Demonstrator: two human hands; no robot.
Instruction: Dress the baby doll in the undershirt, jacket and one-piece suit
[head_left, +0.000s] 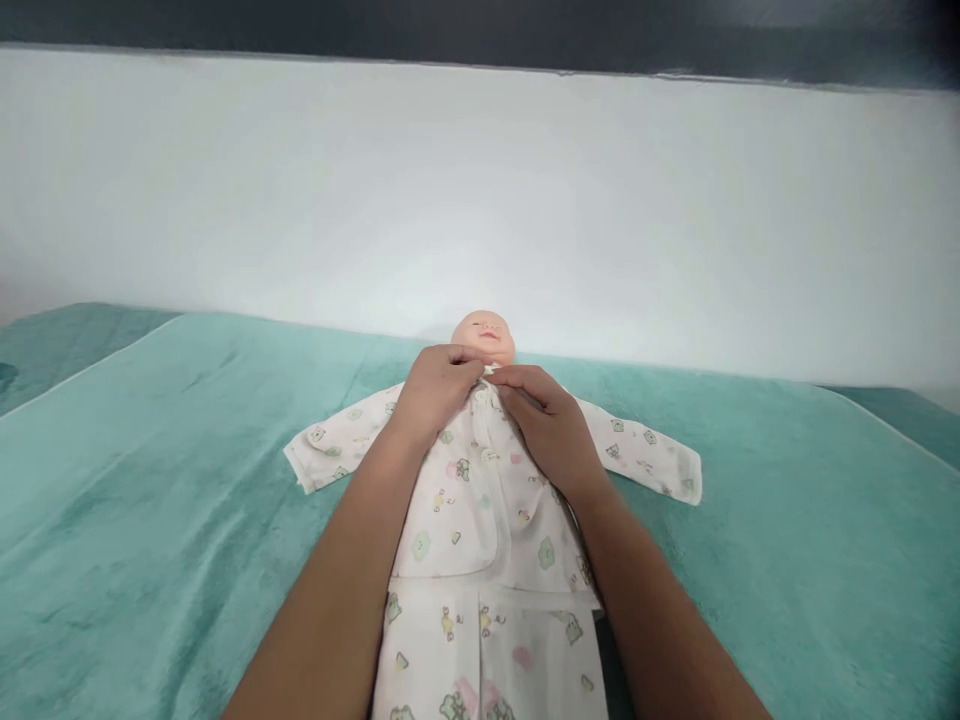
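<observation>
A baby doll lies on its back on a teal blanket, head toward the wall. It wears a white printed top with both sleeves spread out sideways, and matching trousers. My left hand and my right hand rest on the doll's chest just under the chin. Both have their fingers curled and pinched on the top's front edges at the collar. The fingertips nearly meet at the neckline.
A white wall rises right behind the doll's head, with a dark band along its top. The blanket's pale edge runs along the left, and another edge shows at the far right.
</observation>
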